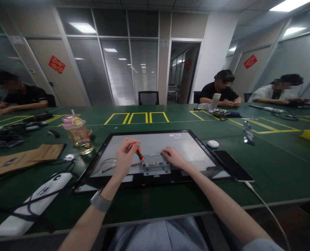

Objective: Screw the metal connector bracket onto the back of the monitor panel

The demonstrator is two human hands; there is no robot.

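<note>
A flat monitor panel [186, 146] lies face down on the green table [170, 195], its grey metal back up. My left hand [125, 157] is closed round an orange-handled screwdriver [139, 152] whose tip points down at a small metal connector bracket [156, 167] near the panel's front edge. My right hand [172, 157] rests on the panel just right of the bracket, fingers curled and pressed to the metal. Thin wires [104, 166] run across the panel's left part.
A black phone [233, 165] with a cable lies right of the panel, a white oval object [213, 143] behind it. A pink-lidded cup [78, 134], a brown envelope [24, 157], a white device [31, 204] and cables sit left. Three other people sit at the table's far side.
</note>
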